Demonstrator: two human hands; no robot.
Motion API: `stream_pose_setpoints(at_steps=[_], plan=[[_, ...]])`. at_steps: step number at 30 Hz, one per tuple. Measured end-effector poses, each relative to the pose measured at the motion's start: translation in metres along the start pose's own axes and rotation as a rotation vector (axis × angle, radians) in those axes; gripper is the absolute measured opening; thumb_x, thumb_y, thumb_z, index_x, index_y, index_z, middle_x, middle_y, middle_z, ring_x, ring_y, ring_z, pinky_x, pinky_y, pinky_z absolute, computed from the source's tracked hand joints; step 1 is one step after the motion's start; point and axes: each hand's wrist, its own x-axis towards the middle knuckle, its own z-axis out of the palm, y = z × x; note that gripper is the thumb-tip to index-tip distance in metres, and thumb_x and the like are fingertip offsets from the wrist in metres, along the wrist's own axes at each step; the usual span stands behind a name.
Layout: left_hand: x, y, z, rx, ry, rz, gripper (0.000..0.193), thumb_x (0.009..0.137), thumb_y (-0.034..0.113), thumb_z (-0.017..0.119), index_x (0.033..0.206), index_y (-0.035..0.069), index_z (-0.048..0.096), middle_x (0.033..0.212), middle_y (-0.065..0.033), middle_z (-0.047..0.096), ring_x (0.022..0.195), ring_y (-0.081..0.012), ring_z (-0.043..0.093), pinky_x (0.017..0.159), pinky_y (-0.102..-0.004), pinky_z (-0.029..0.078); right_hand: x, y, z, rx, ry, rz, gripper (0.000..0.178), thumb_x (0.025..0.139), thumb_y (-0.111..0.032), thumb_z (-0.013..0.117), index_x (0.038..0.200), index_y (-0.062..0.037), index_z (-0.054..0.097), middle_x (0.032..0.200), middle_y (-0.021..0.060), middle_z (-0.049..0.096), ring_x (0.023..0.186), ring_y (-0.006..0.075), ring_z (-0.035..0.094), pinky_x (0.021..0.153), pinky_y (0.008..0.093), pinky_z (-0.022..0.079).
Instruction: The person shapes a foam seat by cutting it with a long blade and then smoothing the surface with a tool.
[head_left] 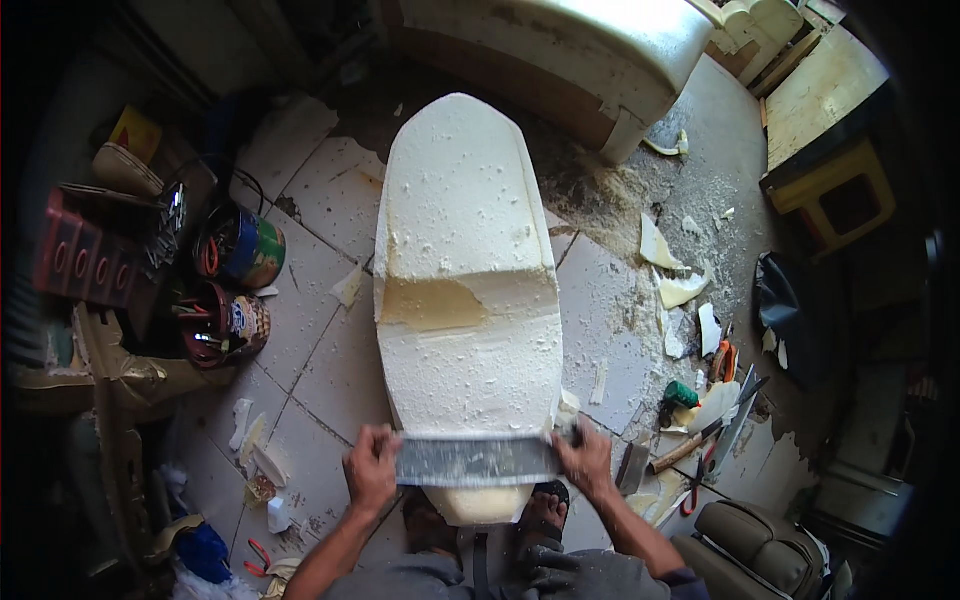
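Note:
A long cream foam seat pad (460,200), shaped like a motorcycle seat, lies lengthwise before me with crumbs of foam dust over it. Across its near end stretches a grey strip (478,461) that looks like sandpaper, dusted white. My left hand (373,462) pinches the strip's left end, and my right hand (585,457) grips the right end. The strip lies against the foam; its underside is hidden. The pad's rounded near tip (478,503) shows between the strip and my feet.
Tubs of tools (240,245) and a red rack (95,255) stand at left. At right lie foam scraps (683,285), a green spool (682,393), red-handled scissors (692,495) and a long blade (738,425). A large cream seat (570,60) stands at the far side. A brown cushion (760,550) sits near right.

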Motion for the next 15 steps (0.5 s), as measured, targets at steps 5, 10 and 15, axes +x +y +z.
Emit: stream_pose_setpoints(at_steps=[5, 10, 15], plan=[[0.125, 0.055, 0.019, -0.036, 0.032, 0.179, 0.015, 0.100, 0.014, 0.068, 0.097, 0.001, 0.060, 0.083, -0.0102, 0.070, 0.077, -0.0132, 0.065, 0.069, -0.0316, 0.052, 0.117, -0.025, 0.009, -0.070, 0.131, -0.052, 0.041, 0.089, -0.038, 0.080, 0.092, -0.0010, 0.062, 0.073, 0.0225, 0.068, 0.064, 0.0391, 0.069, 0.057, 0.0438, 0.053], [-0.048, -0.019, -0.004, -0.030, -0.017, -0.098, 0.015, 0.100, 0.009, 0.069, 0.092, -0.001, 0.061, 0.075, -0.0124, 0.070, 0.073, -0.0111, 0.069, 0.067, -0.0321, 0.055, -0.047, 0.004, -0.009, -0.039, -0.162, 0.253, 0.038, 0.086, -0.031, 0.083, 0.103, -0.0010, 0.066, 0.074, 0.0201, 0.069, 0.063, 0.0276, 0.071, 0.061, 0.0408, 0.054], [0.082, 0.029, 0.021, -0.054, 0.091, 0.123, 0.013, 0.100, 0.009, 0.067, 0.093, 0.002, 0.060, 0.078, -0.0051, 0.069, 0.076, -0.0071, 0.063, 0.068, -0.0298, 0.053, 0.088, 0.000, 0.011, -0.044, 0.125, -0.133, 0.046, 0.086, -0.041, 0.084, 0.086, -0.0010, 0.060, 0.069, 0.0188, 0.066, 0.057, 0.0294, 0.067, 0.055, 0.0429, 0.052]])
